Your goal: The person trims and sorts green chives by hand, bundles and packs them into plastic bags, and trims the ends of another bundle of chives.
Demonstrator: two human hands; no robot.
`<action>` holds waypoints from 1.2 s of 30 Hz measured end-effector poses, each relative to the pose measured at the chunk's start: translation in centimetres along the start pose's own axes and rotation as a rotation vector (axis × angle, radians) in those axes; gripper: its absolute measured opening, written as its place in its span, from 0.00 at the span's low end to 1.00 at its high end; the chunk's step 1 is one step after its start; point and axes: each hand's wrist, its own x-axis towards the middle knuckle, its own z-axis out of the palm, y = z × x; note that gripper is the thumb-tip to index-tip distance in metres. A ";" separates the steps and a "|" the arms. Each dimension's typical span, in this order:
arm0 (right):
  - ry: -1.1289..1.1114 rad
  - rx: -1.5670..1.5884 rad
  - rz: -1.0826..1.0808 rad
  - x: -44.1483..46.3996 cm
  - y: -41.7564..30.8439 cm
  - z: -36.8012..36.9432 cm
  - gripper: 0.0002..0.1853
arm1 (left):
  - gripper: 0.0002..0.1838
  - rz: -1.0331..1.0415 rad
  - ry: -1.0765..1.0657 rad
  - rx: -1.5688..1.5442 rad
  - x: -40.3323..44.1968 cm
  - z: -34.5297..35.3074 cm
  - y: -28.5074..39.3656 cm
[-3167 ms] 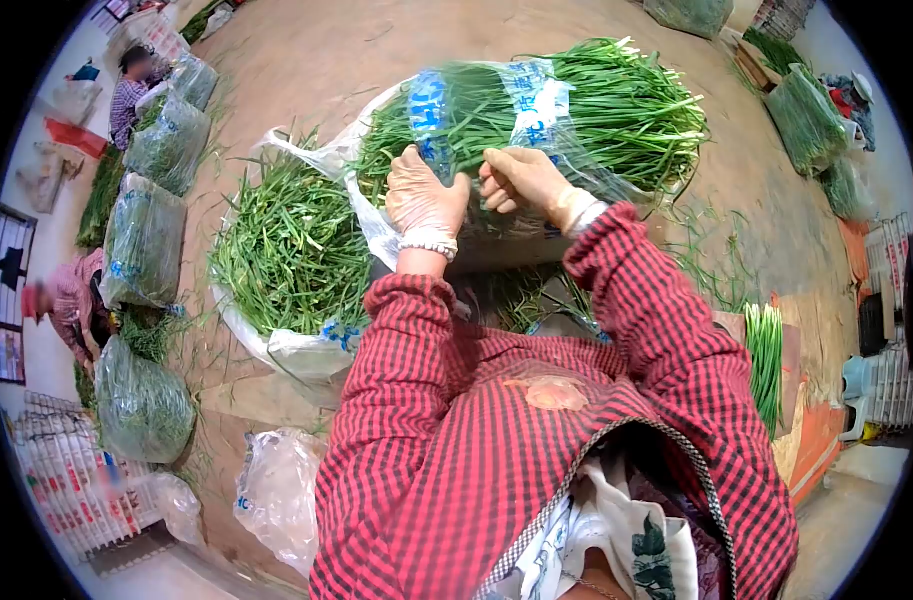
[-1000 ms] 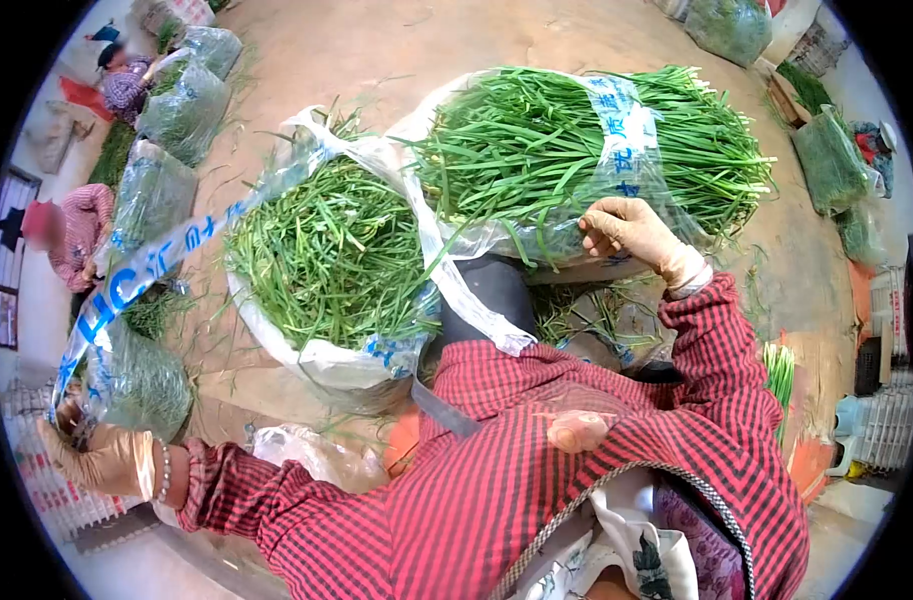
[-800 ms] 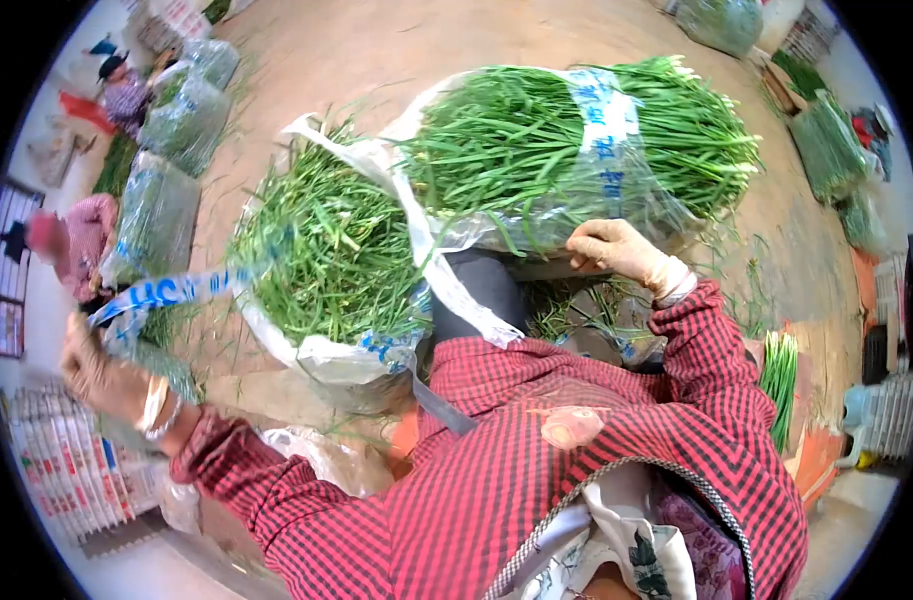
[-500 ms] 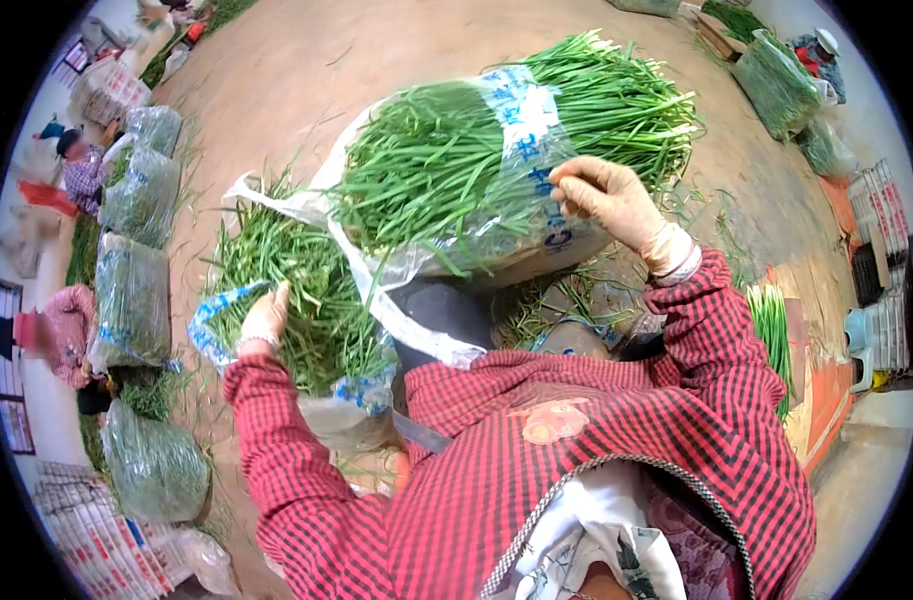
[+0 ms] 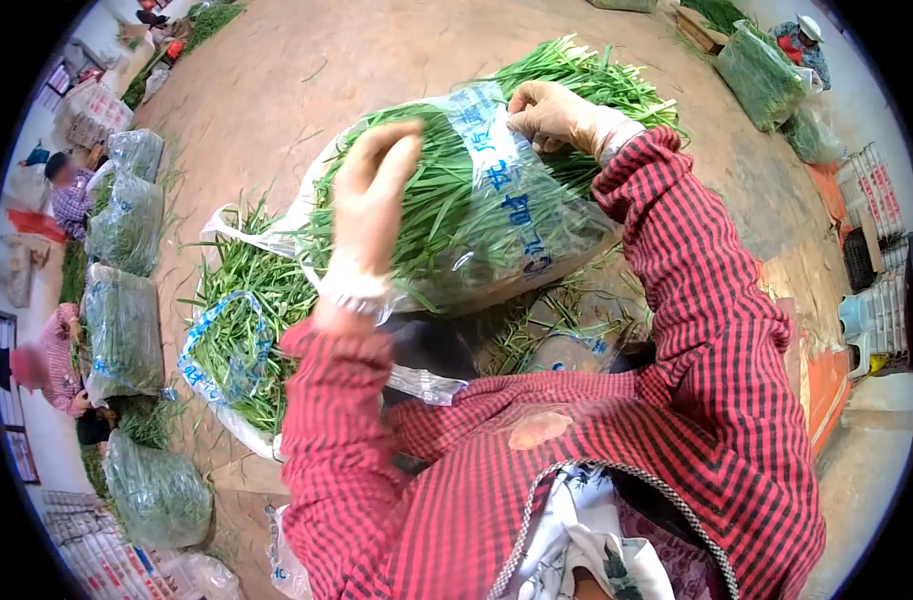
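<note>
A large bundle of long green garlic chives (image 5: 585, 72) lies partly inside a clear plastic bag with blue print (image 5: 522, 185). My right hand (image 5: 559, 118), in a pale glove, pinches the bag's edge at the far side of the bundle. Over the near left part of the bundle is my left hand (image 5: 375, 195), also gloved. It is smeared by motion, and I cannot tell whether its fingers hold anything. Left of the bundle, a second open bag (image 5: 189, 365) holds loose, shorter green leaves (image 5: 239, 335).
Filled bags (image 5: 125, 330) stand in a row along the left wall, with people (image 5: 62, 350) beside them. Another person (image 5: 805, 50) is at the far right near more filled bags (image 5: 762, 75). White crates (image 5: 882, 310) stand on the right. Leaf scraps (image 5: 547, 325) litter the floor.
My left hand has left the loose leaves and moved up and right over the bundle. My right hand has moved up and left along the bag, which now covers more of the chives.
</note>
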 end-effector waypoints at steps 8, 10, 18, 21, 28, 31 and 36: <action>-0.130 0.213 -0.118 -0.4 1.8 0.2 0.09 | 0.12 -0.097 0.377 -0.873 5.5 5.9 -11.4; -0.048 0.109 -0.192 -0.3 2.3 1.0 0.07 | 0.12 -0.034 0.315 -0.917 4.9 5.6 -11.9; 0.249 0.050 -0.482 -5.3 2.6 0.5 0.08 | 0.21 0.004 0.323 -0.372 3.9 7.2 -10.7; 0.159 0.218 -0.522 -7.2 2.8 0.8 0.08 | 0.19 -0.007 0.330 -0.387 3.8 7.1 -10.7; -0.147 0.441 -0.191 -6.7 2.3 5.6 0.09 | 0.20 0.022 0.283 -0.341 3.7 7.6 -11.5; -0.117 0.219 -0.439 -12.4 5.8 3.8 0.11 | 0.19 0.021 0.296 -0.304 3.6 7.7 -11.9; -0.173 0.540 -0.039 -20.9 13.0 3.3 0.12 | 0.20 0.057 0.251 -0.215 3.6 7.6 -12.1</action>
